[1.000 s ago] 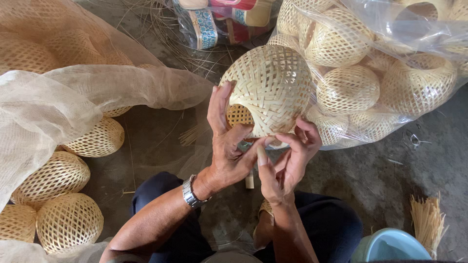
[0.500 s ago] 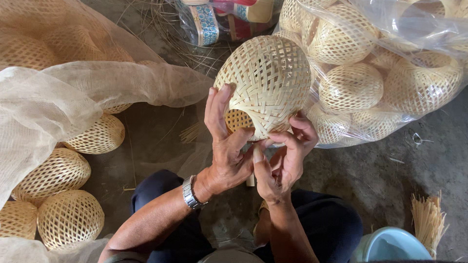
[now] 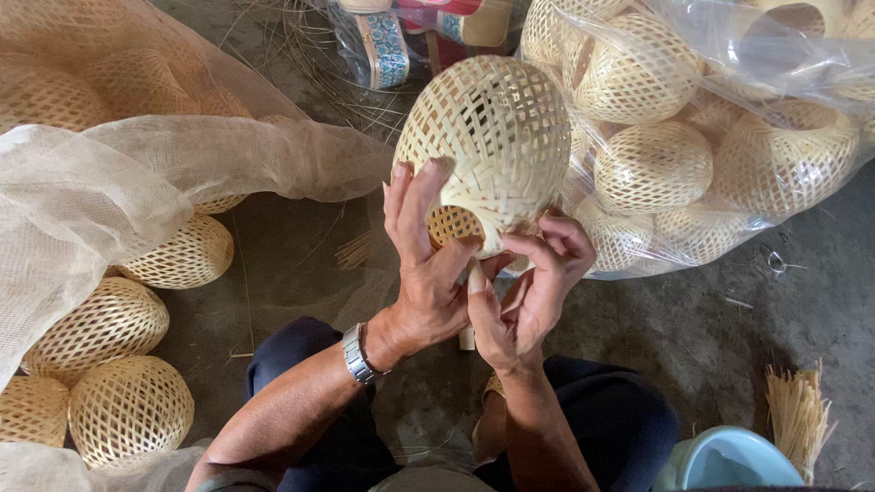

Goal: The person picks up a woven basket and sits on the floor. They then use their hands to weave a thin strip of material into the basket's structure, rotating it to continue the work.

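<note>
— Grey concrete floor (image 3: 729,319) was seen under everything. What was held above it?

— One woven bamboo ball (image 3: 492,146) was held up at about 12 o'clock from the hands, open rim turned down toward the lap.

— How was it gripped?

— It was clasped at its lower edge by both hands. The left hand (image 3: 428,273) was closed around the rim at 9 o'clock of the ball, fingers laid up its side and thumb tucked beneath. The right hand (image 3: 529,292) was pinched on the rim at 5 o'clock, fingers curled tight; whether a loose strip was caught between them could not be told. A metal watch (image 3: 357,353) was worn on the left wrist.

— And around it?

— At 9 o'clock a pale net sack (image 3: 100,200) was spread, with more balls (image 3: 109,319) lying beside and under it. At 2 o'clock a clear plastic bag (image 3: 729,118) packed with finished ones was seen, just behind the held ball. At 5 o'clock a bundle of strips (image 3: 797,410) was lying beside a blue bowl (image 3: 729,460). Sandals (image 3: 392,46) were glimpsed at 12 o'clock.
</note>
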